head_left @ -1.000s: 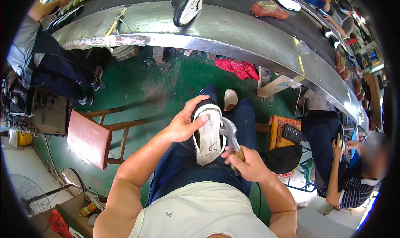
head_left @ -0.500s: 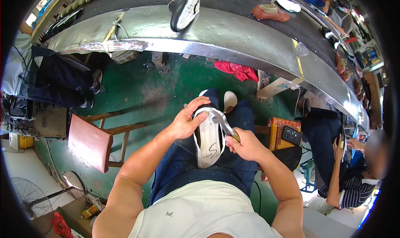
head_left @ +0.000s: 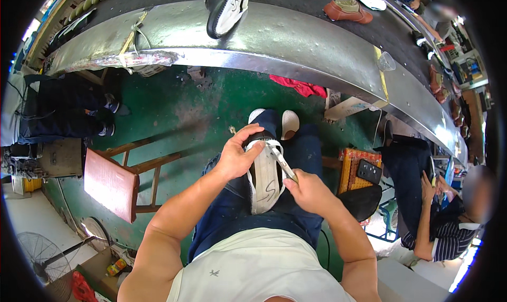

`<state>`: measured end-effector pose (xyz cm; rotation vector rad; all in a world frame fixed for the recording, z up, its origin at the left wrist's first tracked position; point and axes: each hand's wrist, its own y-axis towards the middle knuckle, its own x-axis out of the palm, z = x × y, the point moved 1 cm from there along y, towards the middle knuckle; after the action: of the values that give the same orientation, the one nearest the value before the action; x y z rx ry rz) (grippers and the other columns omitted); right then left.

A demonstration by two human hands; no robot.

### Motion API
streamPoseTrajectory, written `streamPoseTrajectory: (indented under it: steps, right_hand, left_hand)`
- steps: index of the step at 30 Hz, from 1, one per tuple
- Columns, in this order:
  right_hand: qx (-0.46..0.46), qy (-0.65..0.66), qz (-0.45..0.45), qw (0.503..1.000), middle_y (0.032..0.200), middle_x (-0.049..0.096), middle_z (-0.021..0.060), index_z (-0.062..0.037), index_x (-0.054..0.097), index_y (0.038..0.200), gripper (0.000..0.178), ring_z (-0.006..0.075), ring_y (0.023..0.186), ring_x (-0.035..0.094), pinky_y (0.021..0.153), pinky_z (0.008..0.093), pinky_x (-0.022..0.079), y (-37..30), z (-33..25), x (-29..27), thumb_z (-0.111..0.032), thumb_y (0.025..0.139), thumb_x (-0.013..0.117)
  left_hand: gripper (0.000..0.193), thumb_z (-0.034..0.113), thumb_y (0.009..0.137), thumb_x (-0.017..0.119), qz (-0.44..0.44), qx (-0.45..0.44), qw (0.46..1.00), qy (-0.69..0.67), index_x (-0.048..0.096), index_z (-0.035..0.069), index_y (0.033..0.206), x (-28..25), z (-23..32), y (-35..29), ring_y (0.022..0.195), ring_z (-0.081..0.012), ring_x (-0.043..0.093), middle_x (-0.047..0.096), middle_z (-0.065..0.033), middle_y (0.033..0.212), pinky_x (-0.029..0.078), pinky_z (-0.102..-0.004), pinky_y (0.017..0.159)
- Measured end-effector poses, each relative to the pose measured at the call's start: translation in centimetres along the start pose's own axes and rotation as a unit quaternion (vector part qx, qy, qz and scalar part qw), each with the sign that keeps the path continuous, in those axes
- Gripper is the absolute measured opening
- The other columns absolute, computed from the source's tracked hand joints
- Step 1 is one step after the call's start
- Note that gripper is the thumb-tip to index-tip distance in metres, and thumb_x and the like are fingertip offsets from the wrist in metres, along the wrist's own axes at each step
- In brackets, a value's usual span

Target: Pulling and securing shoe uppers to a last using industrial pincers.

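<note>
While the left grip (head_left: 238, 153) pinched the upturned shoe (head_left: 265, 178), the right grip (head_left: 310, 192) held a steel tool (head_left: 283, 162) at its rim

Because the upturned shoe lay bottom-up over the lap (head_left: 227, 216), its long, flat, off-white underside showed, marked with a curved dark line on the nearer part and bordered by a smooth white rim; the farther end was black with a toothed edge. The left grip pinched that end, thumb over the rim, fingers curled round the dark material. The right grip was wrapped about the handle of the steel tool, whose slim, shiny shaft slanted to the upturned shoe's farther right edge; I could not tell whether its tip bit into the material.

Beyond the upturned shoe ran the tabletop (head_left: 296, 26), with a broad, uneven metal border and a dull black surface. It carried a black-and-white shoe (head_left: 227, 12) and, farther right, a glossy brown shoe (head_left: 349, 11). Beyond the upturned shoe and well to its right, a clear plastic cup (head_left: 386, 62) sat by the metal border, its contents too small to make out. Left of the upturned shoe stood a stool (head_left: 110, 184) with a sleek pink-brown seat and wooden legs. To the upturned shoe's right, an orange, woven-looking seat (head_left: 346, 164) bore a black, rounded oblong device (head_left: 368, 171).
</note>
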<state>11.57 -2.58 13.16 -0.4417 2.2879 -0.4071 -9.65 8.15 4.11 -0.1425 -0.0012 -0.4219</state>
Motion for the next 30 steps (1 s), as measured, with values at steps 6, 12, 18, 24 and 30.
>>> streamPoseTrajectory:
  steps: [6, 12, 18, 24, 30]
  right_hand:
    - [-0.006, 0.186, 0.047, 0.981, 0.082, 0.069, 0.0219, 0.0038, 0.06, 0.103, 0.032, 0.038, 0.078, 0.07, 0.075, 0.0443, 0.053, -0.4, -1.8, -1.6, -0.027, 0.104, 0.052]
    - [0.011, 0.075, -0.01, 0.997, 0.081, 0.067, 0.0242, 0.0032, 0.056, 0.105, 0.036, 0.0471, 0.078, 0.066, 0.076, 0.0503, 0.052, 3.2, -0.3, -1.5, -0.032, 0.1, 0.062]
    - [0.041, 0.118, 0.129, 0.984, 0.089, 0.07, 0.0188, 0.0028, 0.058, 0.107, 0.06, 0.0324, 0.081, 0.071, 0.073, 0.0394, 0.054, 1.7, 3.6, 4.5, -0.049, 0.084, 0.08]
    - [0.063, 0.268, 0.088, 0.957, 0.081, 0.07, 0.0142, 0.0034, 0.059, 0.109, 0.035, 0.0233, 0.07, 0.071, 0.069, 0.0369, 0.055, -2.0, 6.2, 7.5, -0.027, 0.093, 0.068]
    - [0.136, 0.386, 0.09, 0.908, 0.089, 0.072, 0.0123, 0.0017, 0.058, 0.111, 0.025, 0.0194, 0.084, 0.073, 0.07, 0.0334, 0.057, -6.3, 11.5, 7.4, -0.004, 0.087, 0.064]
  left_hand:
    - [0.041, 0.01, 0.092, 0.071, -0.006, -0.014, 1.0, -0.023, 0.061, 0.003, 0.132, -0.6, 1.1, 0.2, 0.136, -0.0239, 0.049, 0.053, -0.0158, 0.144, 0.037, -0.0343, 0.114]
    - [0.058, 0.014, 0.094, 0.07, -0.073, 0.004, 0.997, 0.012, 0.048, 0.001, 0.146, -1.7, 2.2, 0.2, 0.14, -0.0265, 0.046, 0.048, -0.019, 0.15, 0.035, -0.0361, 0.116]
    - [0.059, 0.02, 0.096, 0.059, 0.025, -0.151, 0.982, 0.112, 0.043, -0.004, 0.148, -0.3, 0.3, -6.9, 0.128, -0.03, 0.058, 0.06, -0.0262, 0.136, 0.044, -0.0364, 0.109]
    - [0.078, 0.002, 0.081, 0.054, -0.021, -0.086, 0.988, 0.125, 0.029, -0.004, 0.155, 3.5, 1.7, -9.1, 0.137, -0.0309, 0.048, 0.051, -0.0281, 0.143, 0.036, -0.0345, 0.115]
    - [0.102, 0.004, 0.076, 0.059, -0.258, -0.135, 0.948, 0.125, 0.005, 0.004, 0.163, 5.1, -1.6, -5.5, 0.15, -0.044, 0.027, 0.037, -0.0302, 0.156, 0.0, -0.0452, 0.127]
